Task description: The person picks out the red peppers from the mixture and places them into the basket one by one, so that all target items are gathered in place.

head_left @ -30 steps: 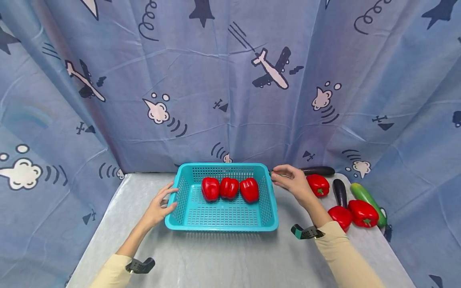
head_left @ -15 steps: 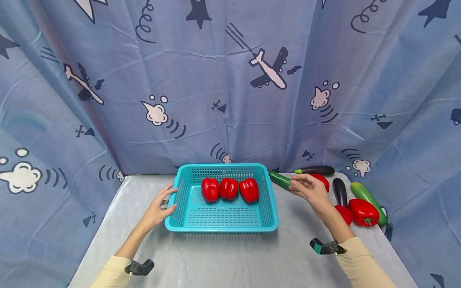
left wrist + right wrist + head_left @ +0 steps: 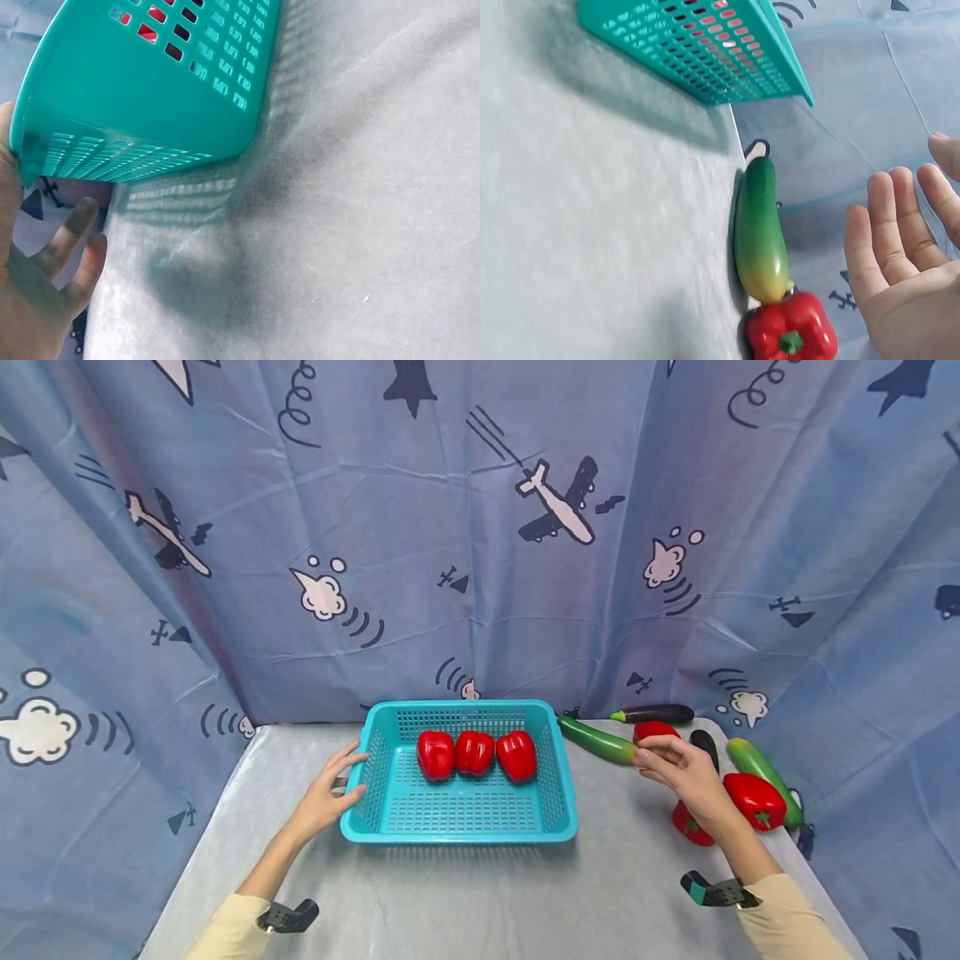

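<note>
A turquoise plastic basket (image 3: 459, 837) stands on the table with three red bell peppers (image 3: 475, 753) in a row inside. At its left side, my left hand (image 3: 321, 797) touches the rim with fingers and thumb spread apart; in the left wrist view its lower fingers (image 3: 88, 268) hang free of the wall. My right hand (image 3: 688, 770) is empty and raised, its fingers loosely bent near the yellowish end of a green cucumber (image 3: 596, 741). The right wrist view shows the palm apart from the cucumber (image 3: 759, 225) and a red bell pepper (image 3: 791, 330).
Behind and around my right hand lie an eggplant (image 3: 660, 714), another dark eggplant (image 3: 703, 745), a second cucumber (image 3: 761, 777) and red bell peppers (image 3: 754, 802). A patterned blue curtain (image 3: 480, 568) rises along the table's (image 3: 465, 902) back and sides.
My right hand has moved right and slightly down, away from the basket, uncovering the cucumber beside it. The left hand stays at the basket's rim.
</note>
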Motion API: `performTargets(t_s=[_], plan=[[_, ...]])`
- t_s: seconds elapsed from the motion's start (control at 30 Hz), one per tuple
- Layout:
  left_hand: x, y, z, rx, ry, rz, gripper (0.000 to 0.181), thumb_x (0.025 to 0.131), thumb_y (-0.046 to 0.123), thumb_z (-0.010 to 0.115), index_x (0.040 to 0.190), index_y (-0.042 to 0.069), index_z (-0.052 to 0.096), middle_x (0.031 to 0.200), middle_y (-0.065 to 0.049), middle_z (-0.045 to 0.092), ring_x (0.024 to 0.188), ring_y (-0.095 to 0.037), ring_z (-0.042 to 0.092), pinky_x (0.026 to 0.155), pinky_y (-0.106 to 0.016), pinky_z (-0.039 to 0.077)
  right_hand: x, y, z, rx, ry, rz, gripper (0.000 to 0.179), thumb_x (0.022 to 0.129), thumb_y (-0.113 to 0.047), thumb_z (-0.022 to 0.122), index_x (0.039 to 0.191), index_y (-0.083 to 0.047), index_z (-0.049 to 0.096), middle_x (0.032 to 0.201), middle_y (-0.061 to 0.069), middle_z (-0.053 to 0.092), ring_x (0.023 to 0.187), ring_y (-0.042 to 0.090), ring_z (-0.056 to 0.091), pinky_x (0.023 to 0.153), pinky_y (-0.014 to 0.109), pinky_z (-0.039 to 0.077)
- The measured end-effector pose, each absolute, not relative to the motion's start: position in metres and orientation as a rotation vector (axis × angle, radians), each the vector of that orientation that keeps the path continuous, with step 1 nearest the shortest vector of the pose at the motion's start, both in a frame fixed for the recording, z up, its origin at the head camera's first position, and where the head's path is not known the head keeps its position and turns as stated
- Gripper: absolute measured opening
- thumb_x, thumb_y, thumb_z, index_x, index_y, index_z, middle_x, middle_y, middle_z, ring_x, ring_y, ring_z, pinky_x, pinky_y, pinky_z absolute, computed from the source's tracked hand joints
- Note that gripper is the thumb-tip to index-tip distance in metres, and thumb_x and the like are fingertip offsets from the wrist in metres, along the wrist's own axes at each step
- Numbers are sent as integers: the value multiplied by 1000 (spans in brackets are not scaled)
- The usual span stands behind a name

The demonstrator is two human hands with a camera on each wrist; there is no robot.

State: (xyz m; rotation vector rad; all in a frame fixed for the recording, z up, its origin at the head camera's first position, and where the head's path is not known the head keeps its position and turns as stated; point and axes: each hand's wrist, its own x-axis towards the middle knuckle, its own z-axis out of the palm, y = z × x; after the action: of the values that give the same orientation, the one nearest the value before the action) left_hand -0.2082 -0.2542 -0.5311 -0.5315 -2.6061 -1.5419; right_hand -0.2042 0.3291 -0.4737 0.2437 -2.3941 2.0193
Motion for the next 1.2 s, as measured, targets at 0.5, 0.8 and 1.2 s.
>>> performTargets(t_s=[0.5,0.8,1.2], plan=[[-209,-257,-525,-574,-2554,-1548,52,92,2,75,140,-3,56,158,-25,29,107,-50,62,76,-45,59,-194,366,-468,334,-2512,1823,35,103,-9,62,131,9,55,113,-4,70,98,8,69,80,25,57],[-220,-251,-528,-483,-2503,-1535,32,90,-1,77,119,-2,65,155,-21,36,114,-49,59,81,-54,56,-189,389,-472,203,-2640,1622,38,102,-20,66,130,5,58,113,-6,68,97,1,65,81,23,56],[-207,-236,-505,-434,-2467,-1640,23,91,-13,65,112,-4,62,156,-31,30,106,-54,61,80,-60,53,-177,416,-483,232,-2828,1401,61,93,-18,78,142,7,51,133,18,58,108,-7,55,85,12,48]])
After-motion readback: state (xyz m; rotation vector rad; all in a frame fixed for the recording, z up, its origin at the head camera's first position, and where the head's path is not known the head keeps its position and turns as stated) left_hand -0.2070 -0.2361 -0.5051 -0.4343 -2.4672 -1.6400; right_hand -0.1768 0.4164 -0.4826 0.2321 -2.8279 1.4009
